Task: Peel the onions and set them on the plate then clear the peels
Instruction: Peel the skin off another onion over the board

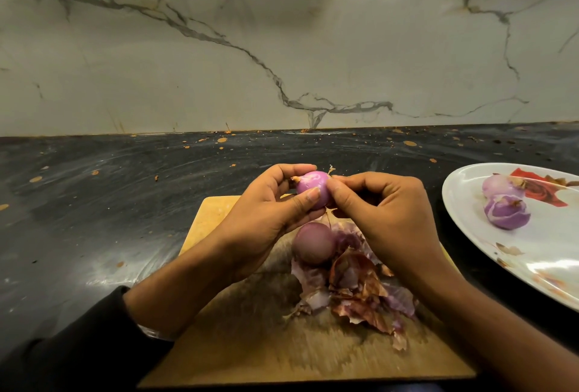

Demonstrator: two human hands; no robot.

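My left hand (266, 206) grips a small pink-purple onion (313, 186) above the wooden cutting board (238, 344). My right hand (379, 213) pinches the onion's right side at its dry tip. Below them another onion (313, 247), still in its skin, lies on the board beside a heap of reddish-purple peels (360, 294). Two peeled onions (506, 213) sit on the white plate (532, 260) at the right.
The board lies on a dark speckled countertop (109, 191) that runs back to a marble wall (282, 46). The plate has a red rose print and reaches past the right edge of the view.
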